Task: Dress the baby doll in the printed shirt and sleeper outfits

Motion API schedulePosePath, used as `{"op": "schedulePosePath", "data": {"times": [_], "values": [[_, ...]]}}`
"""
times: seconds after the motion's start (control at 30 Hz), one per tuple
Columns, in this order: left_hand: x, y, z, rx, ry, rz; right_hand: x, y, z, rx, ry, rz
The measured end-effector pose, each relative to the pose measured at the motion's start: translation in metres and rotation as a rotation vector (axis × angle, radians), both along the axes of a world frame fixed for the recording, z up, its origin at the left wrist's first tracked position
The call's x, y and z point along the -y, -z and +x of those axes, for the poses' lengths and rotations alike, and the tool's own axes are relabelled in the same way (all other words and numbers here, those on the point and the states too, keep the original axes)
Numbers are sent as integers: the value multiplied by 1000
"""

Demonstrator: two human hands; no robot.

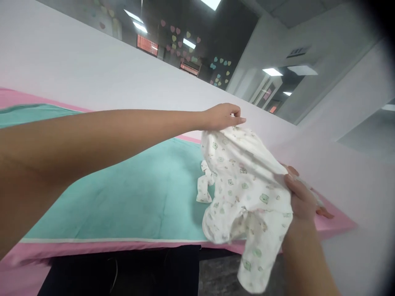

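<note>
White cotton-looking garment (243,181) with green critters on it, held up between both my hands, over the right end of the teal sheet (132,197). Left hand (224,117) has the top edge; there's a small gap at the fingertips and I can't see exactly how the rest grip. Right hand (302,199) pinches the side, thumb in front, other fingers mostly hidden. Two leg-like ends hang loose, one past the pink border (123,246). A strip (203,189) with a similar print shows behind, can't tell if it's attached. Looks like a doll (324,212) off past my right hand, mostly blocked. I'd call this the holding-it-out step; imo the next move calls for a firm, even grip both sides, since the bottom's slack.
</note>
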State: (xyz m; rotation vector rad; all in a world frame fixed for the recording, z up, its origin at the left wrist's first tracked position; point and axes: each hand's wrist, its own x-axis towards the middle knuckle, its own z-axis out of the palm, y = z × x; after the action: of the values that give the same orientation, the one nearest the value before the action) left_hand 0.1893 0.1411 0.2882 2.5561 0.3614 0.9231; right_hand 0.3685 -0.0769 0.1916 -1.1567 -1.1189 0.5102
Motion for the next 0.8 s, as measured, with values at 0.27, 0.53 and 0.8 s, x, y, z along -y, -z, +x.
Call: {"op": "schedulePosePath", "data": {"times": [0.27, 0.53, 0.8], "values": [[-14, 17, -56, -285, -184, 39, -4, -5, -51, -93, -330, -269], [82, 5, -84, -182, 5, -256, -40, -8, -119, 67, -155, 56], [101, 57, -85, 37, 113, -250, -60, -23, -130, 570, 256, 383]]}}
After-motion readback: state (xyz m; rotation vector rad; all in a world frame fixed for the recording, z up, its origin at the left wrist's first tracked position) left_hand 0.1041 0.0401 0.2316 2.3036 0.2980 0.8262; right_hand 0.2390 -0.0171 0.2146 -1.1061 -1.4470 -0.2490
